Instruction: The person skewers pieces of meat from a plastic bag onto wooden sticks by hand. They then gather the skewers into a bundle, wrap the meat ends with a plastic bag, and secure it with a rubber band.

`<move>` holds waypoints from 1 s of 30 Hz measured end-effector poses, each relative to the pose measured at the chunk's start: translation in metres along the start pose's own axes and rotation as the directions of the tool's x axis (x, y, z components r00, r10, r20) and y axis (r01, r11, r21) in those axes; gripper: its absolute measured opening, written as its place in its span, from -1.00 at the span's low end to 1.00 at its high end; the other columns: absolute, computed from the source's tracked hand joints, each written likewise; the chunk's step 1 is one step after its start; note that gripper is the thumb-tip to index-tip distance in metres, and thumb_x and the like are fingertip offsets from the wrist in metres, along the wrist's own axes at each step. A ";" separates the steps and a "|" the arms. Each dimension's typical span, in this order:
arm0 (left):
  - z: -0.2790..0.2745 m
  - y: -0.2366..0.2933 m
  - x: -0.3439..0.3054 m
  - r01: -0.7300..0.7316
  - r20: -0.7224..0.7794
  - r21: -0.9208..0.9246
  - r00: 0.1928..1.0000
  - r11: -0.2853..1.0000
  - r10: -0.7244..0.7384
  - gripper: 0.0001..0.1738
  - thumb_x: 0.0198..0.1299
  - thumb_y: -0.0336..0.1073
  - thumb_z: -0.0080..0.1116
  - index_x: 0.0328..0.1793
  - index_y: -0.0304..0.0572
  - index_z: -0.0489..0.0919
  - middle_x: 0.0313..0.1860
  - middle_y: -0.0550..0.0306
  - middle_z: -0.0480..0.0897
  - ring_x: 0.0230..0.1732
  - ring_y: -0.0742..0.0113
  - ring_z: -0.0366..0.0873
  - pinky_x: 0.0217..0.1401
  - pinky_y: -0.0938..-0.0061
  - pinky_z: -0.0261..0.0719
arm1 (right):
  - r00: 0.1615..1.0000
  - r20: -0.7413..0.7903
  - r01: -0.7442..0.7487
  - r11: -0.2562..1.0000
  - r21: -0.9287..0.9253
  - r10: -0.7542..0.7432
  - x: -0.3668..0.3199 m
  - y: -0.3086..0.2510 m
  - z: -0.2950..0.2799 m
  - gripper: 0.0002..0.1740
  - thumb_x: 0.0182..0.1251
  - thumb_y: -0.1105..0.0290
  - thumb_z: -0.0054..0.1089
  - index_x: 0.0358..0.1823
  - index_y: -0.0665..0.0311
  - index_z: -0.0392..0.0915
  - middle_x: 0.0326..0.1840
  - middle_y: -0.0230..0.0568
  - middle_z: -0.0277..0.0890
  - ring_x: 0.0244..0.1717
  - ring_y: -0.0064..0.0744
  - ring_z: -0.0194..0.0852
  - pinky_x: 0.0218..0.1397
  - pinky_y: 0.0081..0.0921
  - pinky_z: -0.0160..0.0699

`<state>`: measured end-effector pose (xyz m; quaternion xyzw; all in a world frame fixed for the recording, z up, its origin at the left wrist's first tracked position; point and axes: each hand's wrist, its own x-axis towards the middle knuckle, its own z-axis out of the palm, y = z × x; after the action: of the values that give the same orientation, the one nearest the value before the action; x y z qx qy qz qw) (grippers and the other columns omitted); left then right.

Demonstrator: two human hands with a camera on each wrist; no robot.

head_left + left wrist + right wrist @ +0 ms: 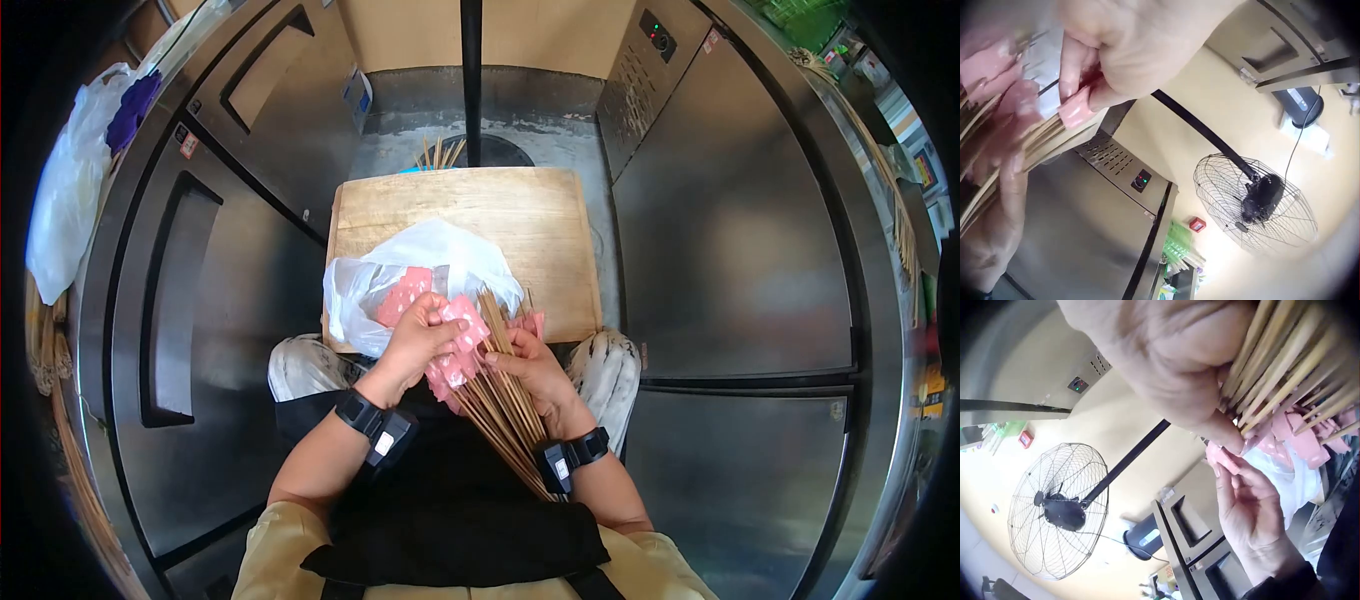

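Note:
My left hand [410, 345] pinches a flat pink slice [464, 318] with white flecks, which looks like meat, between thumb and fingers. In my right hand [542, 378] is a bundle of thin wooden skewers [505, 415], its lower ends slanting toward my lap. Several skewers carry pink slices, seen at their far ends in the right wrist view [1300, 440]. The left hand's slice is right at the skewer tips. Just beyond the left hand, an open white plastic bag [455, 250] holds more pink slices [405, 292].
The bag lies on a wooden board [540, 215] before my knees. Behind the board stand more skewers [437, 155] and a black fan pole [471, 80]. Steel cabinets flank me at left [250, 290] and right [730, 240]. A black apron [430, 490] covers my lap.

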<state>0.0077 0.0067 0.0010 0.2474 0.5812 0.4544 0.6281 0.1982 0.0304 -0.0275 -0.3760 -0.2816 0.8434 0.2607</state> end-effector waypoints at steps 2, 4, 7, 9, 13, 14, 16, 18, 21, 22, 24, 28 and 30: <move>-0.003 -0.016 0.005 -0.068 0.013 0.010 0.998 0.998 0.068 -0.74 0.17 -0.51 0.18 -0.07 -0.09 0.40 -0.34 0.28 0.58 -0.40 0.61 0.52 -0.40 0.75 0.45 | 1.000 -0.012 -0.016 0.998 0.064 0.016 -0.005 -0.006 0.003 -0.68 0.19 0.50 0.26 -0.03 0.32 0.45 -0.23 -0.31 0.53 -0.25 -0.51 0.54 -0.19 -0.60 0.56; -0.001 -0.022 0.004 -0.128 0.029 0.057 0.992 0.990 0.126 -0.76 0.16 -0.55 0.15 -0.11 -0.13 0.39 -0.35 0.26 0.58 -0.42 0.63 0.50 -0.41 0.76 0.42 | 1.000 0.003 -0.026 0.997 0.079 0.025 -0.010 -0.013 0.005 -0.70 0.21 0.48 0.25 -0.04 0.31 0.45 -0.27 -0.33 0.53 -0.28 -0.53 0.53 -0.23 -0.63 0.55; 0.001 -0.018 0.006 -0.098 -0.015 0.090 0.995 0.991 0.100 -0.78 0.18 -0.53 0.15 -0.11 -0.17 0.40 -0.36 0.25 0.58 -0.41 0.62 0.50 -0.43 0.72 0.44 | 0.999 0.045 -0.014 0.998 0.054 0.012 -0.013 -0.020 0.006 -0.73 0.23 0.47 0.24 -0.05 0.28 0.45 -0.32 -0.37 0.52 -0.35 -0.62 0.49 -0.33 -0.69 0.50; 0.002 -0.013 0.010 -0.104 -0.058 0.005 0.993 0.995 0.104 -0.79 0.19 -0.52 0.14 -0.09 -0.17 0.40 -0.36 0.24 0.58 -0.39 0.59 0.53 -0.41 0.70 0.47 | 0.998 0.065 0.005 0.998 0.064 -0.010 -0.015 -0.021 0.012 -0.73 0.22 0.49 0.25 -0.07 0.26 0.45 -0.35 -0.40 0.51 -0.43 -0.69 0.44 -0.43 -0.75 0.44; 0.000 0.002 0.021 -0.226 -0.140 -0.103 0.967 0.969 0.211 -0.80 0.22 -0.49 0.12 -0.04 -0.20 0.42 -0.33 0.22 0.62 -0.35 0.54 0.57 -0.33 0.66 0.54 | 0.997 0.079 0.024 0.999 -0.021 -0.022 -0.007 -0.013 0.009 -0.74 0.18 0.53 0.29 -0.12 0.26 0.45 -0.31 -0.42 0.52 -0.60 -0.78 0.34 -0.60 -0.85 0.28; -0.002 0.006 0.021 -0.246 -0.154 -0.070 0.960 0.967 0.233 -0.80 0.23 -0.49 0.11 -0.03 -0.21 0.43 -0.32 0.21 0.62 -0.33 0.53 0.59 -0.31 0.64 0.56 | 0.997 0.078 0.027 0.999 -0.034 -0.024 -0.006 -0.012 0.008 -0.73 0.18 0.52 0.30 -0.12 0.25 0.45 -0.33 -0.43 0.50 -0.59 -0.78 0.32 -0.60 -0.83 0.26; -0.010 0.010 0.023 -0.266 -0.139 -0.014 0.955 0.964 0.262 -0.79 0.23 -0.49 0.11 -0.02 -0.22 0.44 -0.29 0.20 0.64 -0.31 0.52 0.59 -0.29 0.64 0.57 | 0.997 0.076 0.032 0.998 -0.058 -0.028 -0.004 -0.009 0.007 -0.72 0.17 0.52 0.31 -0.12 0.23 0.45 -0.37 -0.46 0.48 -0.58 -0.77 0.30 -0.61 -0.79 0.21; -0.012 0.012 0.024 -0.305 -0.111 0.012 0.946 0.952 0.305 -0.81 0.24 -0.49 0.11 -0.03 -0.24 0.45 -0.28 0.20 0.64 -0.31 0.53 0.59 -0.30 0.64 0.55 | 0.996 0.085 0.032 0.997 -0.064 -0.027 -0.004 -0.009 0.008 -0.71 0.17 0.52 0.31 -0.11 0.23 0.44 -0.38 -0.46 0.47 -0.60 -0.77 0.28 -0.62 -0.79 0.19; -0.013 0.014 0.023 -0.372 -0.035 0.078 0.926 0.925 0.375 -0.83 0.25 -0.49 0.09 -0.04 -0.25 0.47 -0.29 0.24 0.64 -0.32 0.58 0.56 -0.32 0.67 0.51 | 0.995 0.100 0.030 0.996 -0.085 -0.022 -0.002 -0.008 0.006 -0.69 0.17 0.51 0.31 -0.09 0.23 0.42 -0.41 -0.46 0.46 -0.62 -0.76 0.26 -0.62 -0.79 0.18; -0.017 0.012 0.024 -0.381 0.003 0.151 0.923 0.912 0.385 -0.83 0.27 -0.50 0.07 -0.02 -0.24 0.46 -0.28 0.25 0.64 -0.31 0.61 0.55 -0.30 0.68 0.51 | 0.994 0.105 0.030 0.995 -0.093 -0.020 -0.001 -0.007 0.005 -0.68 0.17 0.51 0.31 -0.08 0.24 0.42 -0.42 -0.46 0.45 -0.63 -0.76 0.25 -0.63 -0.78 0.17; -0.023 0.006 0.026 -0.411 0.069 0.306 0.909 0.859 0.411 -0.82 0.28 -0.51 0.06 0.00 -0.24 0.46 -0.27 0.26 0.64 -0.30 0.64 0.52 -0.29 0.70 0.49 | 0.993 0.112 0.031 0.995 -0.094 -0.020 0.000 -0.005 0.004 -0.68 0.17 0.51 0.31 -0.08 0.24 0.41 -0.43 -0.46 0.44 -0.64 -0.75 0.24 -0.63 -0.78 0.17; -0.017 0.006 0.014 -0.444 0.069 0.502 0.876 0.742 0.477 -0.83 0.26 -0.51 0.09 -0.03 -0.24 0.50 -0.35 0.27 0.63 -0.37 0.66 0.47 -0.37 0.72 0.41 | 0.993 0.113 0.035 0.994 -0.108 -0.023 0.000 -0.005 0.004 -0.68 0.18 0.51 0.30 -0.06 0.26 0.41 -0.42 -0.44 0.44 -0.63 -0.75 0.26 -0.62 -0.79 0.18; -0.009 0.005 0.010 -0.456 -0.009 0.444 0.858 0.771 0.513 -0.85 0.25 -0.49 0.11 -0.06 -0.24 0.53 -0.38 0.26 0.63 -0.40 0.67 0.46 -0.40 0.72 0.39 | 0.990 0.140 0.039 0.992 -0.122 -0.021 -0.002 -0.007 0.005 -0.67 0.19 0.51 0.29 -0.04 0.27 0.41 -0.40 -0.43 0.46 -0.61 -0.76 0.28 -0.61 -0.79 0.20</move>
<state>-0.0032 0.0158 -0.0019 0.4901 0.6221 0.4775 0.3805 0.1969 0.0325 -0.0187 -0.3281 -0.3567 0.8442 0.2292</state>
